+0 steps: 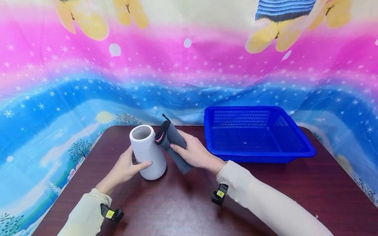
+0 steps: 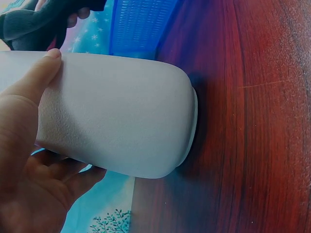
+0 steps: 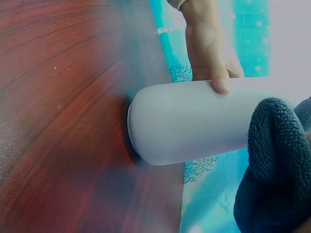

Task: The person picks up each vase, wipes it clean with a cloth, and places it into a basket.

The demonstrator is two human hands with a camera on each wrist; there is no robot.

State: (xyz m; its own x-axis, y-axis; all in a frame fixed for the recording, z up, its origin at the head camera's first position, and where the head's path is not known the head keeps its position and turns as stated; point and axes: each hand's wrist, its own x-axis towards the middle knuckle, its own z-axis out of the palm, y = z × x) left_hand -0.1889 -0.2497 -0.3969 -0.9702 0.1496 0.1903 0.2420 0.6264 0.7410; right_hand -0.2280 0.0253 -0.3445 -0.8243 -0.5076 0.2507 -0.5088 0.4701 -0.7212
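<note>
A white, tapered vase with an open round mouth stands upright on the dark wooden table. My left hand grips its side, thumb across the front and fingers round the far side, as the left wrist view also shows. In my right hand is a folded dark grey cloth, pinched between thumb and fingers. Its black upper end, with a bit of pink, overlaps the vase's rim in the head view. Up close in the right wrist view the cloth has a fluffy terry surface.
A blue plastic basket with perforated walls stands at the back right of the table. Behind the table hangs a printed curtain with snowflakes. Each sleeve carries a small black wrist device.
</note>
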